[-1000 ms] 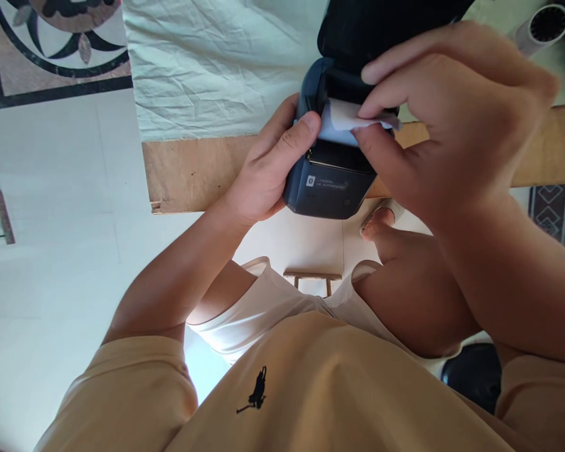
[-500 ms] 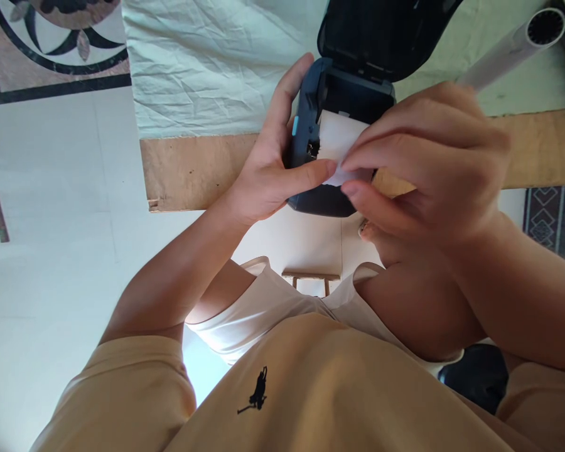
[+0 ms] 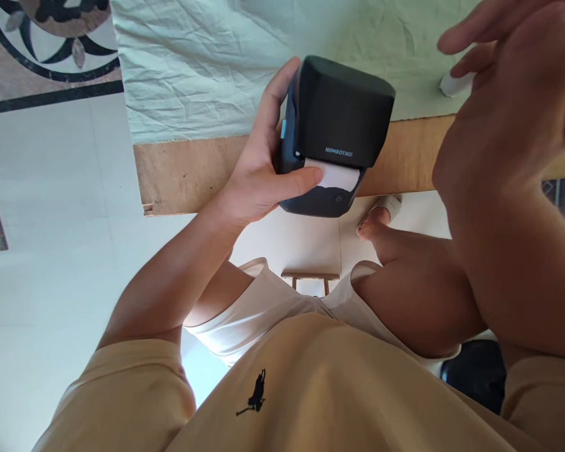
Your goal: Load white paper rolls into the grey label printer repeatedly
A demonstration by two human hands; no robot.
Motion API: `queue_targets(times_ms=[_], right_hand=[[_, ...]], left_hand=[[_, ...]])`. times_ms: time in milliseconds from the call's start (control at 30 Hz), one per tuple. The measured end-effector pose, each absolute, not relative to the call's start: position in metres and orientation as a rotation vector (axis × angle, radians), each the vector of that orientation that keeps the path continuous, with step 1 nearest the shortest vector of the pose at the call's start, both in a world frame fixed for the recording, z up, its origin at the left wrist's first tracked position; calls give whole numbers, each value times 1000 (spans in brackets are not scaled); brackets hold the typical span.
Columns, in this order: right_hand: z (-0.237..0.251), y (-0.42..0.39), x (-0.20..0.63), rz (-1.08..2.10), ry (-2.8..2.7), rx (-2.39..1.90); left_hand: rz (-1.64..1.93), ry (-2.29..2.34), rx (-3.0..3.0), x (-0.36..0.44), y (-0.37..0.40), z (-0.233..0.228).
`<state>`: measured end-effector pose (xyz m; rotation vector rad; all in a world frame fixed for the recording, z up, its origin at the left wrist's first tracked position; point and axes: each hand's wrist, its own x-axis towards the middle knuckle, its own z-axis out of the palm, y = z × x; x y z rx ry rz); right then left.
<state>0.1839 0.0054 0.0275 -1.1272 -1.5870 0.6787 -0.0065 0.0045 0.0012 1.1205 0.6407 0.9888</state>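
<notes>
Left grip point(image 3: 258, 182) clasps printer point(image 3: 339, 119) over desk point(image 3: 183, 172) edge, lid shut, thumb on paper point(image 3: 334, 177); slot faces wearer, long axis across. Right grip point(image 3: 513, 107) lifted alongside, released, near white roll point(image 3: 454, 83) on cloth point(image 3: 207, 63).

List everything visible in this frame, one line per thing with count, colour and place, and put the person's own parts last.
label printer: 1, dark blue-grey, lid shut, held above the table edge
paper strip: 1, white, sticking out of the printer's front slot
cloth: 1, pale green, creased, spread over the table
table: 1, brown wood, bare edge below the cloth
white object: 1, on the cloth by the right hand's fingers; kind unclear
floor inlay: 1, black and brown pattern, top left
stool: 1, wooden, on the floor between the legs
left hand: grips the printer's left side, thumb on the paper strip
right hand: raised at right, open, holding nothing
</notes>
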Motion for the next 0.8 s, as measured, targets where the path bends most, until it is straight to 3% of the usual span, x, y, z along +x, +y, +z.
queue_targets(times_ms=[100, 233, 500, 800], right_hand=[[23, 3, 180, 550, -1708, -1137], [12, 3, 175, 803, -1981, -1189], [3, 10, 176, 918, -1993, -1109], [-4, 16, 178, 829, -2028, -1136]], left_hand=[[983, 631, 1101, -7, 3, 3], [1029, 644, 995, -4, 0, 7], [998, 644, 925, -1, -1, 10], [1008, 640, 854, 1, 0, 11]])
